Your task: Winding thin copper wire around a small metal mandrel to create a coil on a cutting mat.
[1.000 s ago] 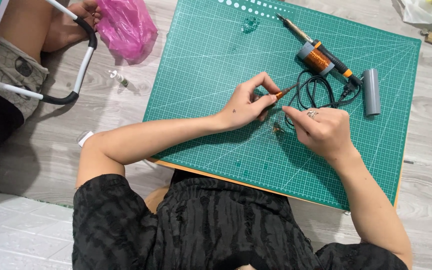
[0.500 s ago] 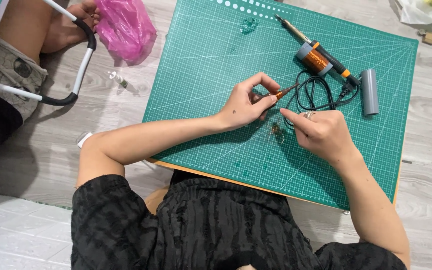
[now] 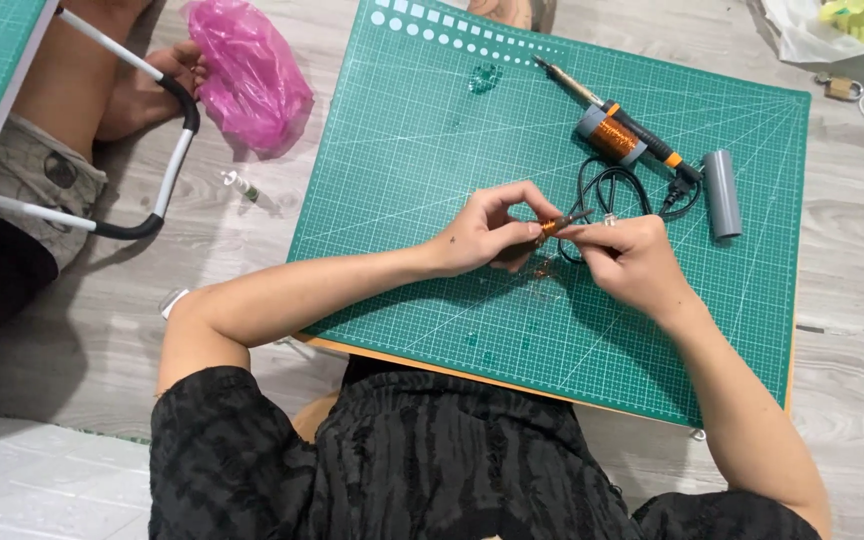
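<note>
Over the green cutting mat [image 3: 422,170], my left hand [image 3: 487,232] and my right hand [image 3: 632,262] meet fingertip to fingertip. Between them they pinch a small copper-coloured wire coil [image 3: 552,226]. A few copper scraps [image 3: 544,268] lie on the mat just below the hands. Behind my right hand a black cable [image 3: 602,190] loops on the mat, leading to a soldering iron [image 3: 617,125] with an orange collar. A spool of copper wire [image 3: 610,136] rests against the iron.
A grey plastic tube [image 3: 723,194] lies at the mat's right. A pink plastic bag [image 3: 248,72] sits on the wooden floor at upper left, beside another seated person [image 3: 47,160] and a white-and-black frame [image 3: 167,140]. A padlock [image 3: 838,88] lies at upper right.
My hands have drawn closer together. The copper piece, earlier held mainly by my left fingers, is now pinched by both hands.
</note>
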